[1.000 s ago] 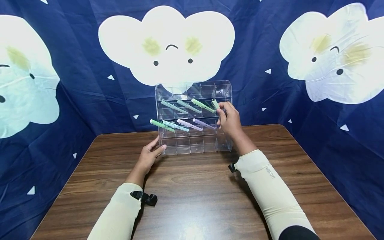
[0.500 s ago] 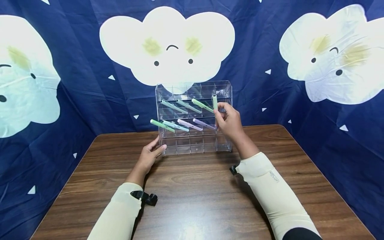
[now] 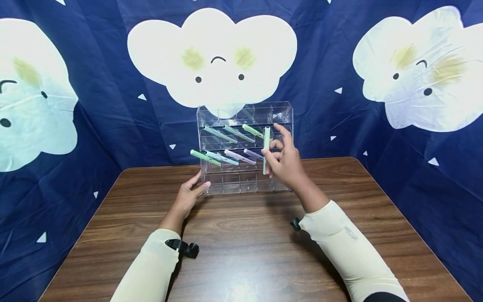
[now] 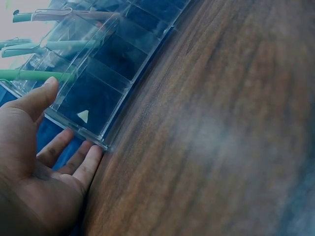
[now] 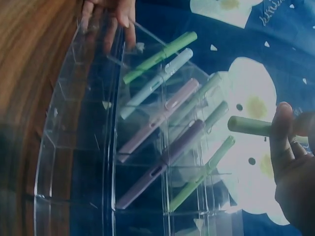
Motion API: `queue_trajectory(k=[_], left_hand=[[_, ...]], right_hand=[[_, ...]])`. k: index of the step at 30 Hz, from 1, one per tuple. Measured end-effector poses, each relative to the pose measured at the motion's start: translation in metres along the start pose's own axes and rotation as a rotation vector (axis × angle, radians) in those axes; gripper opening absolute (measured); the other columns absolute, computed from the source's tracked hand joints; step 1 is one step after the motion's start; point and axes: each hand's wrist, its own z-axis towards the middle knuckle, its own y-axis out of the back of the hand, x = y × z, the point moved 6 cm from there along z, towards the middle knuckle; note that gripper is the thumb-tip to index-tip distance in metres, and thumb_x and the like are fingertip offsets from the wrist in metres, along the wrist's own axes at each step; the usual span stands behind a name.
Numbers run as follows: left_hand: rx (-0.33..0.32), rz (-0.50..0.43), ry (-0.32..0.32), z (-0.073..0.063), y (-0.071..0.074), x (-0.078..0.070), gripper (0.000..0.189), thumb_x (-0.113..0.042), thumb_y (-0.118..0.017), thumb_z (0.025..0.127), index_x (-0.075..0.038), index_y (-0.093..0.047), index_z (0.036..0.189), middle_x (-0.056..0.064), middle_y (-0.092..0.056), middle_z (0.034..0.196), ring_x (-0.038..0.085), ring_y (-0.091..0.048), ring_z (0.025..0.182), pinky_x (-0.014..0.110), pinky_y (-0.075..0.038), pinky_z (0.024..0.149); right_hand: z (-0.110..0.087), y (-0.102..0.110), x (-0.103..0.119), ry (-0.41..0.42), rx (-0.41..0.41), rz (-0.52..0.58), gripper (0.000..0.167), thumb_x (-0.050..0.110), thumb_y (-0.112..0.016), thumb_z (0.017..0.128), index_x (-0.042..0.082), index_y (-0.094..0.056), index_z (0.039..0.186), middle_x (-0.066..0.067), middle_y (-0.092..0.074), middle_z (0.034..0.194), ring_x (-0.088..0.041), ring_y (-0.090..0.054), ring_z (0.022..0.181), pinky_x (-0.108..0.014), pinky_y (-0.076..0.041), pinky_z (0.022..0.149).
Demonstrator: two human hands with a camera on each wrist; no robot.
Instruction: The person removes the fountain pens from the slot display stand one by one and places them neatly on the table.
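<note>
A clear plastic pen rack [image 3: 247, 184] with stepped rows of compartments stands on the table. My left hand [image 3: 185, 199] holds its lower left corner, thumb at the front and fingers along the side edge [image 4: 88, 140]. A light green pen [image 3: 266, 140] is pinched between the thumb and fingers of my right hand [image 3: 288, 161]. This pen stands nearly upright in front of the rack's right part, and my index finger is raised off it. In the lower filled row lean a green pen [image 3: 200, 155], a pale blue pen [image 3: 222, 158], a pink pen [image 3: 240, 157] and a purple pen [image 5: 162, 162].
The row above bears two grey-green pens, one at the left [image 3: 219, 134] and one beside it [image 3: 237, 133], plus a bright green pen [image 3: 252, 131]. A brown wooden table [image 3: 234, 235] lies beneath. Behind hangs a dark blue cloth [image 3: 320, 63] with white clouds.
My right hand has turned the light green pen upright and brought it out from the upper row's right end, lower and slightly left. The left hand stays at the rack's corner.
</note>
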Motion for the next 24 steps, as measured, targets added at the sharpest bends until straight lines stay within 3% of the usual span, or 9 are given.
queue_trajectory(k=[6, 12, 16, 21, 24], left_hand=[[-0.003, 0.012, -0.01, 0.001, -0.001, 0.0, 0.072, -0.024, -0.073, 0.108, -0.023, -0.039, 0.17, 0.017, -0.042, 0.174, 0.036, -0.05, 0.154, 0.019, -0.057, 0.104], [-0.005, 0.005, -0.01, 0.0, -0.001, 0.0, 0.071, -0.022, -0.072, 0.108, -0.022, -0.039, 0.17, 0.016, -0.042, 0.174, 0.034, -0.05, 0.153, 0.013, -0.056, 0.098], [0.0, 0.008, -0.016, -0.001, -0.001, 0.0, 0.071, -0.022, -0.072, 0.108, -0.022, -0.038, 0.171, 0.017, -0.042, 0.174, 0.034, -0.049, 0.154, 0.014, -0.056, 0.1], [-0.005, 0.038, -0.021, 0.001, 0.0, 0.001, 0.071, -0.024, -0.073, 0.108, -0.022, -0.039, 0.17, 0.017, -0.043, 0.174, 0.036, -0.05, 0.154, 0.015, -0.056, 0.101], [-0.005, 0.05, -0.021, 0.001, 0.001, 0.001, 0.072, -0.026, -0.073, 0.107, -0.023, -0.039, 0.17, 0.016, -0.042, 0.174, 0.036, -0.051, 0.154, 0.013, -0.055, 0.099]], right_hand=[[-0.012, -0.008, 0.0, -0.03, 0.044, 0.118, 0.09, -0.005, -0.06, 0.107, 0.03, -0.013, 0.176, -0.02, -0.06, 0.1, -0.018, -0.058, 0.045, -0.042, -0.053, 0.037], [-0.024, -0.022, -0.004, -0.058, 0.105, 0.181, 0.081, -0.008, -0.057, 0.107, 0.022, -0.023, 0.174, -0.027, -0.063, 0.101, -0.013, -0.059, 0.047, -0.041, -0.052, 0.035], [-0.032, -0.031, -0.01, -0.099, 0.126, 0.206, 0.075, -0.008, -0.057, 0.107, 0.02, -0.029, 0.171, -0.026, -0.065, 0.102, -0.014, -0.059, 0.048, -0.036, -0.052, 0.036], [-0.041, -0.047, -0.018, -0.158, 0.174, 0.259, 0.079, -0.011, -0.06, 0.103, 0.02, -0.031, 0.169, -0.027, -0.064, 0.101, -0.015, -0.06, 0.05, -0.036, -0.053, 0.037], [-0.045, -0.057, -0.024, -0.205, 0.198, 0.3, 0.082, -0.012, -0.062, 0.101, 0.021, -0.029, 0.168, -0.021, -0.062, 0.097, -0.015, -0.059, 0.05, -0.034, -0.051, 0.038]])
